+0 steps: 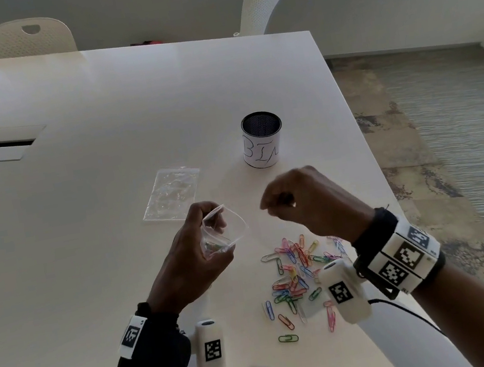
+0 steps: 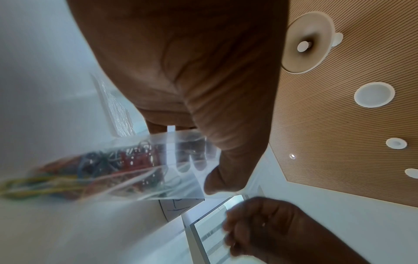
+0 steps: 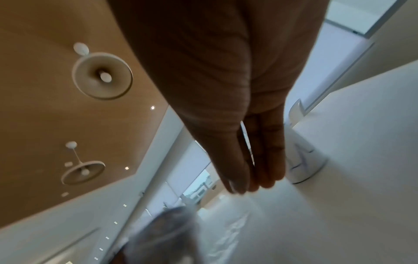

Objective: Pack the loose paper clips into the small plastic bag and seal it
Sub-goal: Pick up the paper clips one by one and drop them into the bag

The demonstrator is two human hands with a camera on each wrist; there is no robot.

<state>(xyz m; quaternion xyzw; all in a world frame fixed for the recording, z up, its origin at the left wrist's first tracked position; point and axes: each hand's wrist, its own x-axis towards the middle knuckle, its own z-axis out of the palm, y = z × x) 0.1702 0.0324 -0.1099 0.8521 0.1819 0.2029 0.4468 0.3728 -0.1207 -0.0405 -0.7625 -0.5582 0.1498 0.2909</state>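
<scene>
Nearest the viewer, on the white counter (image 1: 73, 179), lies a loose scatter of coloured paper clips (image 1: 297, 270), just below and between the two raised forearms. Many clips are not yet packed.

Above the scatter, to its left, the left hand (image 1: 192, 259) holds the small plastic bag (image 1: 223, 231) off the counter. Its grip is clamped on the bag, thumb on one side and fingers (image 2: 199, 160) on the other, showing through the clear film in the left wrist view. The bag's mouth is held open and faces the right hand. A small bunch of clips already sits in the bottom of the bag.

Level with it, near but not touching, the right hand (image 1: 307, 201) hovers with fingers curled inward and tips drawn together. Whether it pinches a clip cannot be told; the right wrist view shows nothing clear between the fingertips.

Farther back, a second, flat clear bag (image 1: 172, 195) lies on the counter, and beyond it to the right stands a dark mesh cup (image 1: 263, 139) wrapped in handwritten white paper. Two white chairs (image 1: 27, 38) stand at the far edge.

The step in hand appears to be filling, partway done. The next move likely calls for gathering more clips from the scatter and dropping them cleanly through the mouth while the left hand keeps it spread; sealing comes only once the counter holds none.
</scene>
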